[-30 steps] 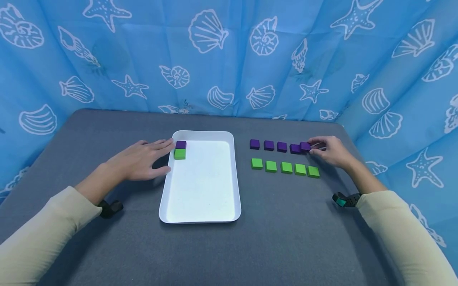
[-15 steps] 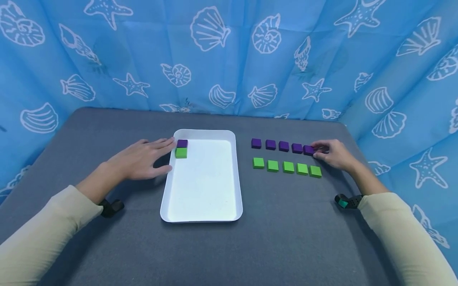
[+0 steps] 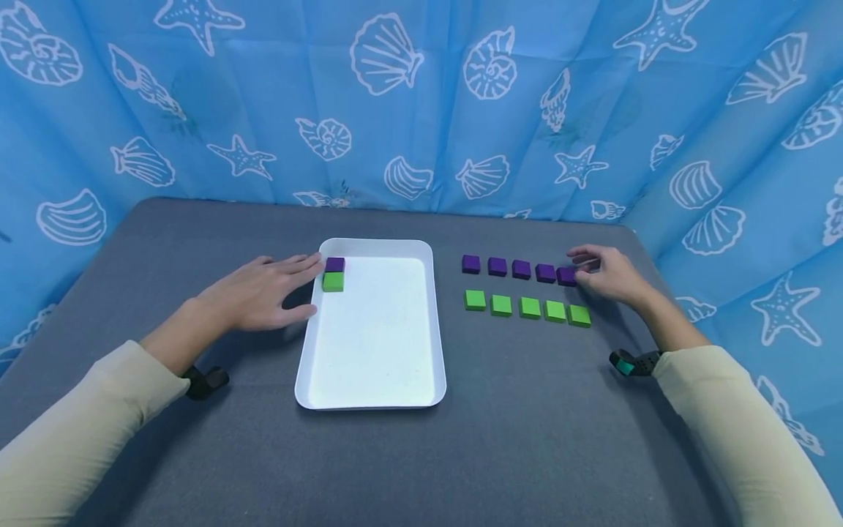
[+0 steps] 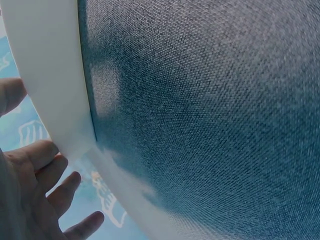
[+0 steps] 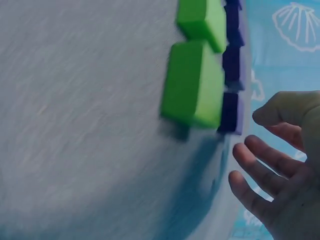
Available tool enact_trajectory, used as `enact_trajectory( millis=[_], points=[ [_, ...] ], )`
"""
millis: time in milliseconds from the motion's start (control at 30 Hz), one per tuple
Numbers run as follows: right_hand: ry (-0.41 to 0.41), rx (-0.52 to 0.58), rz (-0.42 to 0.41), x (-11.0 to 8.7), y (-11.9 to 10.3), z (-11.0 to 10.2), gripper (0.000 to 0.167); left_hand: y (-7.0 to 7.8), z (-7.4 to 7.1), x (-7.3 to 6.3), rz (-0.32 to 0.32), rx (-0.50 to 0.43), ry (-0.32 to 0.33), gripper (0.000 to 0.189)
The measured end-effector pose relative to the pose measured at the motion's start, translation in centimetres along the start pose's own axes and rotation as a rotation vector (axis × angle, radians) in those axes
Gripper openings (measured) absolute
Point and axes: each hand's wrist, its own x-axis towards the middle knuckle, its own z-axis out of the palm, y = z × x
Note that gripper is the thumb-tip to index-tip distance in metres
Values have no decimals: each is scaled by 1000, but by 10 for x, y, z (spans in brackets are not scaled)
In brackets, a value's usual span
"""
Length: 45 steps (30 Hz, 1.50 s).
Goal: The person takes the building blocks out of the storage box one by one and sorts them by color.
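My left hand [image 3: 266, 296] rests its extended fingers against the left wall of a white tray [image 3: 372, 401]. In the left wrist view the fingertips [image 4: 47, 148] touch the tray's outer side. Inside the tray's far left corner, a purple block [image 3: 335, 264] sits directly behind a green block [image 3: 333, 282]. At the right, my right hand [image 3: 609, 272] hovers by the end purple block [image 3: 566, 276] of a row, holding nothing. The right wrist view shows a gap between that hand's relaxed fingers and the purple block [image 5: 231, 114].
Several purple blocks [image 3: 521, 269] form a row right of the tray. Nearer stands a matching row of several green blocks [image 3: 530, 307]. The grey table [image 3: 527, 424] ends at a blue shell-print curtain [image 3: 435, 95] behind and to the right.
My right hand lowered a purple block onto the table at the row's right end, then let go and lifted slightly away. My left hand stayed at the tray.
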Motion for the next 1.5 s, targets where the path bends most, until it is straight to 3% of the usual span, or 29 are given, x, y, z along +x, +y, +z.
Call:
enact_trajectory(
  millis=[200,467,767,1100,1500],
  points=[
    [52,14,-65,14,-30,3,40,0,0,-1,-3,-5,-3,77],
    [1,82,-162,40,-80,14,38,-1,1,1,-10,5,-8,77],
    [-36,87,-271,64,-133,33,37,-1,1,0,-9,9,4,77],
    [-110,68,-358,82,-194,58,43,0,1,-1,-5,6,0,77],
    [-257,72,-371,99,-240,97,48,-1,2,-1,-4,3,4,78]
  ],
)
